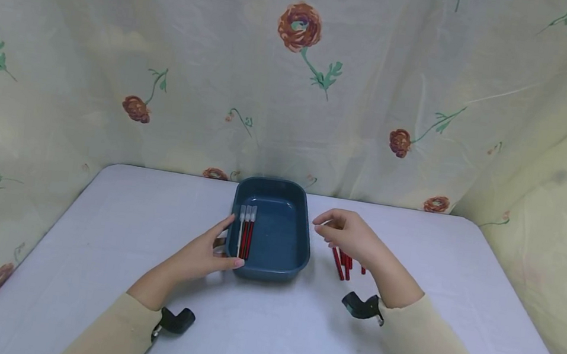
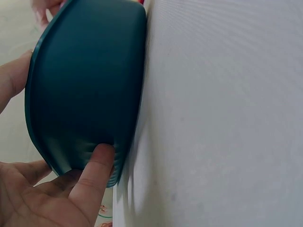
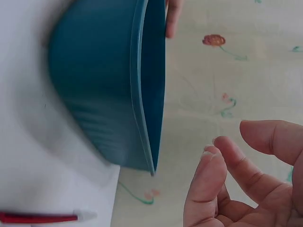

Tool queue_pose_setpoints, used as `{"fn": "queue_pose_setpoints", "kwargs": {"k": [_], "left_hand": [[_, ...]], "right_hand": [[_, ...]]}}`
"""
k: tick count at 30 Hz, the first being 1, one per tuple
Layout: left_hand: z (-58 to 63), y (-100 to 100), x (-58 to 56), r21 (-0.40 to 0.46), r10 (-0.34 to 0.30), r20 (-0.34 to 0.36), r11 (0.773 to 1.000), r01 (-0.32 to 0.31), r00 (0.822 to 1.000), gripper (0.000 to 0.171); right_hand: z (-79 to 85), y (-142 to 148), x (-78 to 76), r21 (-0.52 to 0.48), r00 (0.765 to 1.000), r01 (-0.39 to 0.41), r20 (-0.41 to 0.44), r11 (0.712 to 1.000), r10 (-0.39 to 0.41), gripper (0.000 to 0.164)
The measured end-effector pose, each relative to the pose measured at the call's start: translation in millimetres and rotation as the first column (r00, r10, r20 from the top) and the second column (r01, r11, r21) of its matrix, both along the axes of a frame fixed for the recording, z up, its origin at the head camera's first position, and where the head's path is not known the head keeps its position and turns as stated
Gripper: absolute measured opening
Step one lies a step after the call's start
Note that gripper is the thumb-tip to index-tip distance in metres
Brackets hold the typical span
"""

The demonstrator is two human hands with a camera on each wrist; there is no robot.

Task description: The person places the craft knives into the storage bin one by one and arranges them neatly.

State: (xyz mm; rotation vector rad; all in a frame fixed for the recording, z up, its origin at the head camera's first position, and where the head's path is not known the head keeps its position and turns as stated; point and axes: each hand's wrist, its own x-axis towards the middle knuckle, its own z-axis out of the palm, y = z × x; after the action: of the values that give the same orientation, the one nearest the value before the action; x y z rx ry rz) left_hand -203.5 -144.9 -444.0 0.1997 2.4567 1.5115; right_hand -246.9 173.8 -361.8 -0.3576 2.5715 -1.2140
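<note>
A dark blue plastic basin (image 1: 271, 273) stands at the middle of the table's far part. My left hand (image 1: 209, 251) holds its left side, thumb at the front rim and a fingertip on the outer wall in the left wrist view. Inside, along the left wall, slim pens (image 1: 245, 238) with clear caps lie side by side, two of them red and one whitish. To the right of the basin, my right hand (image 1: 353, 234) hovers with bent fingers and nothing between them. Under it lie several red pens (image 1: 339, 264), partly hidden by that hand.
A white cloth covers the table (image 1: 274, 331). Flowered curtains (image 1: 359, 91) hang behind it and at both sides. Black wrist devices (image 1: 362, 307) sit at both cuffs. In the right wrist view a red pen (image 3: 38, 218) lies near the basin.
</note>
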Motion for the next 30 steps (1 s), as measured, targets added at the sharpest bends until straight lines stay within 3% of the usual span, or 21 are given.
{"fn": "queue_pose_setpoints", "kwargs": {"k": [12, 30], "left_hand": [[0.7, 0.8, -0.3, -0.006, 0.01, 0.011, 1.0, -0.01, 1.0, 0.104], [-1.6, 0.0, -0.5, 0.013, 0.008, 0.013, 1.0, -0.008, 1.0, 0.105]], "right_hand": [[-5.9, 40.4, 7.7, -0.019, 1.0, 0.006, 0.008, 1.0, -0.006, 0.03], [-35.5, 92.9, 13.9, 0.002, 0.999, 0.02, 0.042, 1.0, -0.02, 0.033]]}}
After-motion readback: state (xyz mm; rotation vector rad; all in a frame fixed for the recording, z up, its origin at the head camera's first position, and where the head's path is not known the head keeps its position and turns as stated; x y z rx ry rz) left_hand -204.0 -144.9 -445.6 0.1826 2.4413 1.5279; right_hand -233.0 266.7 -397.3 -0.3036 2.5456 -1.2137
